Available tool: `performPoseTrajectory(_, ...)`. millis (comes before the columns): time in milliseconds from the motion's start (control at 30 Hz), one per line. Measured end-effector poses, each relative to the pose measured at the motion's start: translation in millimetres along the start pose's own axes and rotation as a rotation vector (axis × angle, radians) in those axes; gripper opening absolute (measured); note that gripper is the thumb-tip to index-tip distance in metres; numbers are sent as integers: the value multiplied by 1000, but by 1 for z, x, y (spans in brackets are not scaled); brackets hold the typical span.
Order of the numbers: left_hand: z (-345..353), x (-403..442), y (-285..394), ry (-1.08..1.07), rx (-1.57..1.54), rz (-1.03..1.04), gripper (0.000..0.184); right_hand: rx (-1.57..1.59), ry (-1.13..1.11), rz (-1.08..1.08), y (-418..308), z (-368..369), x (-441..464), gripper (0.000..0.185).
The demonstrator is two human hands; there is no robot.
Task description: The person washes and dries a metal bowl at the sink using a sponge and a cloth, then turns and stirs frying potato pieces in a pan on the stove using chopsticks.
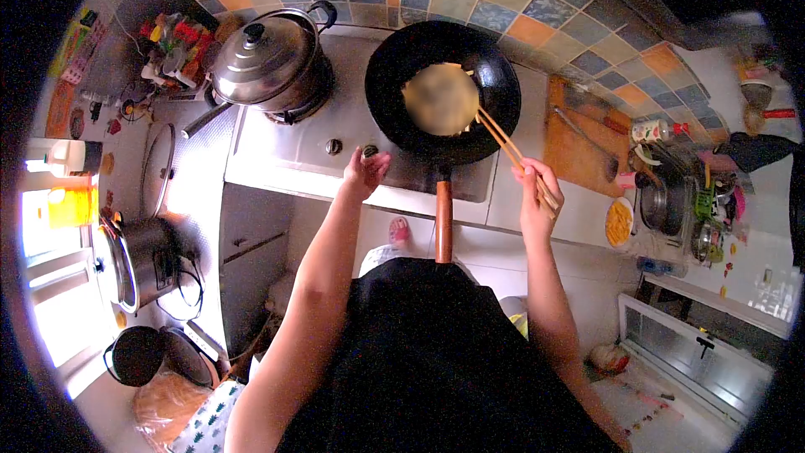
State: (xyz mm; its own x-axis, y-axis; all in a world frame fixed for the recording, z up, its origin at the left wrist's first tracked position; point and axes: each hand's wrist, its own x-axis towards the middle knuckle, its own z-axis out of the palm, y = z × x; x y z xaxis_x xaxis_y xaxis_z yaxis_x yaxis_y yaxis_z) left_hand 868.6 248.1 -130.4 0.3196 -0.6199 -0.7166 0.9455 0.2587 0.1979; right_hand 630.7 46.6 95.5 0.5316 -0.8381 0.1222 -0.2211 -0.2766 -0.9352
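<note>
A black wok (503,88) rests on the right side of the stove, its wooden handle (444,222) pointing toward me. Pale yellow food (440,101) lies in it, its middle blurred. My right hand (538,193) is closed around a pair of wooden chopsticks (501,133), whose tips touch the food's right edge. My left hand (366,173) is at the stove's front edge, just below a control knob (370,151), with its fingers curled a little apart and nothing visible in them. Whether it touches the knob is unclear.
A lidded steel pot (268,63) stands on the left burner. At the right are a wooden board (579,138) with a ladle, a plate of yellow strips (619,221) and a dish rack (671,201). An electric cooker (147,260) sits at the left.
</note>
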Motion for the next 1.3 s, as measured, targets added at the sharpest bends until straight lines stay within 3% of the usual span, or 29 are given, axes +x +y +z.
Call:
performPoseTrajectory(167, 20, -35, 0, 312, 314, 187, 44, -64, -3, -55, 22, -4, 24, 19)
performPoseTrajectory(200, 28, -47, 0, 284, 340, 245, 34, -78, 2, -69, 28, -2, 29, 17)
performPoseTrajectory(333, 67, -99, -7, 254, 420, 414, 28, -114, 17, -172, 56, 11, 42, 13)
performPoseTrajectory(533, 87, -136, -11, 195, 487, 460, 29, -140, -29, -254, 42, 37, 28, 14)
performPoseTrajectory(733, 103, -164, -13, 120, 514, 532, 29, 59, -70, -221, 17, 35, 36, 14)
performPoseTrajectory(967, 128, -178, -19, 49, 511, 575, 26, -104, -103, -510, 23, 45, 103, 13)
performPoseTrajectory(1300, 129, -178, -28, 8, 525, 587, 22, -189, -321, -444, 34, 33, 85, 12)
